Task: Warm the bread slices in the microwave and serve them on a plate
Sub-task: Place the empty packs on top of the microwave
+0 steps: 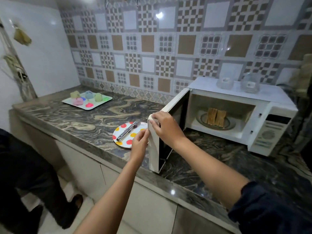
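Left grip (139,142) and right grip (166,128) clasp the open microwave door (154,157), bread slices (216,117) inside; shutting it seems next.

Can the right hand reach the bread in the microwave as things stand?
Probably yes: the door stands wide open and nothing blocks the bread, though the right hand grips the door's edge.

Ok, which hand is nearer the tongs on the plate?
Left. The left hand is just right of the tongs, over the plate rim at the door edge; the right hand grips the door's top corner, farther right.
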A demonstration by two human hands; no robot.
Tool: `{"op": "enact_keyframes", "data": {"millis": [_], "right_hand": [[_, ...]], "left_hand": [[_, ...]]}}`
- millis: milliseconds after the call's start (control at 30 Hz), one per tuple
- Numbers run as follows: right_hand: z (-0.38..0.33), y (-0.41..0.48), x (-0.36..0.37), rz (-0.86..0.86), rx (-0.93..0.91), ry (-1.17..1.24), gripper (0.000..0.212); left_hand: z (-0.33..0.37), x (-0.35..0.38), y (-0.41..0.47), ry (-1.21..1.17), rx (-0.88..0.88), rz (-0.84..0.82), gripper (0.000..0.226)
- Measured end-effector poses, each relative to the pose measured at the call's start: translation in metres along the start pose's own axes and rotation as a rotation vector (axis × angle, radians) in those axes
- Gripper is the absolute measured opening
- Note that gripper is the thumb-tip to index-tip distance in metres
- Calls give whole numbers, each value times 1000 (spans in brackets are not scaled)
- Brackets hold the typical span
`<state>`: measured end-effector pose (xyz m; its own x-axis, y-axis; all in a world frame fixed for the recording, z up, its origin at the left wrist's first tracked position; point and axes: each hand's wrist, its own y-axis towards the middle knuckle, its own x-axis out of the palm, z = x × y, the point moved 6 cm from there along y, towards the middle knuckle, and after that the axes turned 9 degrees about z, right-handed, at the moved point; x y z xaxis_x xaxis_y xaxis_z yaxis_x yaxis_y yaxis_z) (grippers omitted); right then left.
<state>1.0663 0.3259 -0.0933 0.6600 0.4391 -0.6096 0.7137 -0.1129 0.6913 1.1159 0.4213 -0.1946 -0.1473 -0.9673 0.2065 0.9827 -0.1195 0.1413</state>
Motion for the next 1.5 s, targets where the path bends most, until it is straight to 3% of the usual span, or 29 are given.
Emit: {"op": "enact_keyframes", "data": {"millis": [233,333,400,500,667,900,1100,1300,1500], "right_hand": [[49,-55,-77,220,10,-95,17],[74,-73,-109,242,39,-216,20],[93,-81,-131,261,78,-277,22],[126,-88,-160,274,160,-336,17],[183,-80,-193,283,315,-345,18],[262,-60,-228,304,404,-269,24],[306,-43,-241,154,401,-452,35],[341,-28,-260,-9,480,-700,89],[376,-24,-259,-213,487,-783,99]], "left_hand": [[-17,80,-57,-26,51,-203,19],[-18,126,-74,4,67,-310,19],[-22,158,-81,31,68,-368,5],[-30,204,-89,63,63,-380,9],[-50,272,-85,87,49,-387,8],[-70,354,-50,196,115,-570,16],[-81,406,-26,338,300,-703,11],[-91,426,-17,401,309,-737,10],[-112,437,-17,570,276,-815,22]]}}
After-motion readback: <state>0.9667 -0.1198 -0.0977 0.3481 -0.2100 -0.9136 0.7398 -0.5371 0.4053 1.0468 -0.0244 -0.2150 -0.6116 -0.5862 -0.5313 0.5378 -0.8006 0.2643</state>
